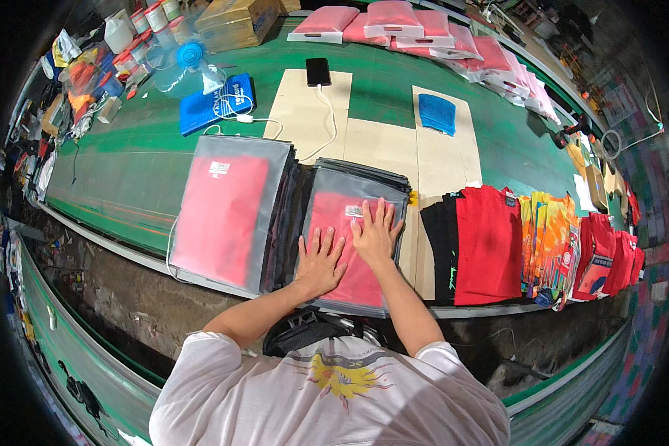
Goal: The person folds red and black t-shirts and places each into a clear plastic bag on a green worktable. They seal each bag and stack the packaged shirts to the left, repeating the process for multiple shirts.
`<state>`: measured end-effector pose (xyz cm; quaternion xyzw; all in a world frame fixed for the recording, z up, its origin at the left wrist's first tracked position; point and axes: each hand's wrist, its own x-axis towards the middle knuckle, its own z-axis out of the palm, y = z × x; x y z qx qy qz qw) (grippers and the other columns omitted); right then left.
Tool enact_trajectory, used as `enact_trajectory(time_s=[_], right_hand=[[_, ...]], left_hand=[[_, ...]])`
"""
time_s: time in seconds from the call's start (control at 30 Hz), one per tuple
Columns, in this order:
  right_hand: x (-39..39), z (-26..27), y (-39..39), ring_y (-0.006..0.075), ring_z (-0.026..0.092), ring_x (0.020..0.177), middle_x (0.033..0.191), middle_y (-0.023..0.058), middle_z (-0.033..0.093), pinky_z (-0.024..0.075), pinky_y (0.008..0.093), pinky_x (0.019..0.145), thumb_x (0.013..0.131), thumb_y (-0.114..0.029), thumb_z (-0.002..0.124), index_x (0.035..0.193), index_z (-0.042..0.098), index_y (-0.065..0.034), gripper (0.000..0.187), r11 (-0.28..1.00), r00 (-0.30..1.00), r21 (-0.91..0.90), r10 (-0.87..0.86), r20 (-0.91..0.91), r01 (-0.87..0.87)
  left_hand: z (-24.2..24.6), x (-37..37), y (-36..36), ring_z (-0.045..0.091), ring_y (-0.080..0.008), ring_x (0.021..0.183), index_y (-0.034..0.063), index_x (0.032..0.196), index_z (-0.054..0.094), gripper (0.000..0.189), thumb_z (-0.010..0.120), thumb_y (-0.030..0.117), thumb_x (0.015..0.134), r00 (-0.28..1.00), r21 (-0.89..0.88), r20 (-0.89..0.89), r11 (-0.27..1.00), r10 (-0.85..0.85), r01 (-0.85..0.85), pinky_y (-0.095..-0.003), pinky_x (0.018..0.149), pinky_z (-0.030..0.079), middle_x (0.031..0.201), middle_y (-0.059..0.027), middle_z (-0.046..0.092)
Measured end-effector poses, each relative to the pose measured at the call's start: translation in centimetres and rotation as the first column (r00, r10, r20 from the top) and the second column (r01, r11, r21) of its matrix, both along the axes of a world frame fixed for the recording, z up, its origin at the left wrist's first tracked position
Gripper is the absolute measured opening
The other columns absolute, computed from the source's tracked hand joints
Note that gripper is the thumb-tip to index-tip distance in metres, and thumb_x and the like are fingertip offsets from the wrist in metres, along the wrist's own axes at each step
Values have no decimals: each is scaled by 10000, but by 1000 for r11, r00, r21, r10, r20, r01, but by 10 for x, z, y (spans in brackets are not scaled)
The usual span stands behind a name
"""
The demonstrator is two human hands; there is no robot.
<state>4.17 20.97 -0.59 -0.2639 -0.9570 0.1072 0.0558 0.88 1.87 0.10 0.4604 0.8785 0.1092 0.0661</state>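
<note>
Both hands lie flat, fingers spread, on a frosted plastic bag with a red garment inside (pixel 334 206), the top of a stack at the table's front edge. My left hand (pixel 320 265) presses its left side. Higher up, my right hand (pixel 376 231) rests just below and beside a small white label. Neither hand grips anything. Directly to the left stands a taller stack, topped by another frosted bag with a red garment (pixel 220 217). To the right are piles of folded garments: black (pixel 440 245), red (pixel 488 245) and multicoloured tie-dye (pixel 552 234).
Cardboard sheets (pixel 379 145) lie on the green table (pixel 128 167), with a phone (pixel 318 72) on a white cable and a folded blue cloth (pixel 437 114). A blue record book (pixel 217 104) and a large clear bottle (pixel 173 72) stand back left. Bagged pink garments (pixel 393 19) line the far edge.
</note>
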Motion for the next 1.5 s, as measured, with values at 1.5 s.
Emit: enact_trajectory(time_s=[1.5], right_hand=[[-25, 4, 22, 380, 119, 1561, 1701, 164, 127, 116, 621, 1223, 1004, -588, 441, 1610, 237, -53, 834, 982, 990, -119, -140, 33, 143]], left_hand=[[10, -225, 96, 635, -456, 1040, -3, 1035, 640, 149, 651, 59, 900, 976, 116, 145, 977, 163, -180, -513, 916, 526, 1103, -255, 616]])
